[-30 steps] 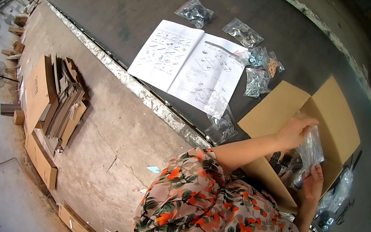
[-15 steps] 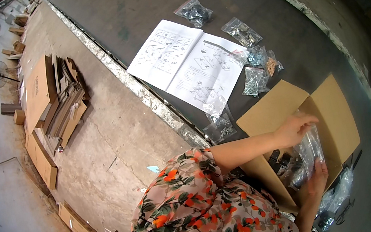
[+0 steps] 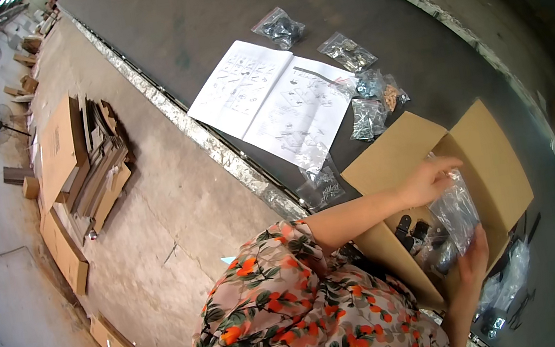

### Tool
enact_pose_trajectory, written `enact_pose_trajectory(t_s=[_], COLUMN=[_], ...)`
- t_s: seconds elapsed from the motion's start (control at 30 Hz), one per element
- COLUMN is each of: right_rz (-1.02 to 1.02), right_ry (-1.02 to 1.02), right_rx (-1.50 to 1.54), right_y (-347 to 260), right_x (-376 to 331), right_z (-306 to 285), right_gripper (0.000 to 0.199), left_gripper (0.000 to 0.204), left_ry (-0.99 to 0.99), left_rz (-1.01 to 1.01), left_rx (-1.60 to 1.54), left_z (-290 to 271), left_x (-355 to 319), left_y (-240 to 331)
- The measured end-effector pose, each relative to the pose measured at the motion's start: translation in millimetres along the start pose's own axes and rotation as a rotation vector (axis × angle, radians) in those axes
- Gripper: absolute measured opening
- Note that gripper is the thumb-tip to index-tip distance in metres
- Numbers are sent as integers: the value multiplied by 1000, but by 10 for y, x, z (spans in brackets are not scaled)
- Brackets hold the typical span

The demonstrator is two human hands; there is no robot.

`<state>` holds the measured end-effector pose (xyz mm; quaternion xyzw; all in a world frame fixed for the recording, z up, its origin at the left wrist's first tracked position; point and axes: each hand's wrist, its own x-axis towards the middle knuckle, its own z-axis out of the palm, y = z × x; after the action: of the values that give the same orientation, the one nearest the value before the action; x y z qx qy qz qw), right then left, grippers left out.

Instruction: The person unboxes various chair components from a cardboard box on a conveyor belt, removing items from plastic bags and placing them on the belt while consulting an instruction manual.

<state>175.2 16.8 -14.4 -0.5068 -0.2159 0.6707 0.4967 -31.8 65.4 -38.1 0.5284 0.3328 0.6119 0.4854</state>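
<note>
Over the open cardboard box [image 3: 397, 147], my left hand [image 3: 431, 180] pinches the upper end of a clear plastic bag [image 3: 454, 209]. The lower end of the bag rests against the fingers of my right hand [image 3: 475, 255], which curl round its edge. What the bag contains is too hazy to make out. Beneath my left forearm, black parts [image 3: 406, 229] and more clear-bagged pieces [image 3: 439, 253] lie inside the box. Its flaps stand folded outward.
An open instruction booklet [image 3: 266, 102] lies on the dark table, with several small bags of hardware [image 3: 369, 117] beside it. Right of the box are bagged parts and black cables [image 3: 512, 281]. Flattened cartons [image 3: 82, 153] are stacked on the floor at left.
The view has shifted slightly, so the booklet and box sit a little further left. Both hands keep hold of the plastic bag, which now lies flatter and shows more of its face.
</note>
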Motion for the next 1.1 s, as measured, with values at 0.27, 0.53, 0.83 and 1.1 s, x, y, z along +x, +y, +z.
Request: enact_pose_trajectory(t_s=[0.27, 0.53, 0.83, 1.1], right_rz=[-317, -544, -432, -391], right_ry=[188, 22, -4, -78], right_rx=[-426, -540, -620, -740], right_y=[20, -121, 109, -59], right_x=[-157, -308, -377, -508], right_z=[-108, 9, -45, 8], right_gripper=[14, 14, 15, 15], left_gripper=[41, 50, 60, 61], left_ry=[-159, -354, -463, -266], left_rz=[-323, -232, -50, 67], left_rx=[-30, 413, 607, 488], left_z=[2, 590, 860, 682], left_x=[-43, -44, -472, -673], left_y=[226, 429, 573, 521])
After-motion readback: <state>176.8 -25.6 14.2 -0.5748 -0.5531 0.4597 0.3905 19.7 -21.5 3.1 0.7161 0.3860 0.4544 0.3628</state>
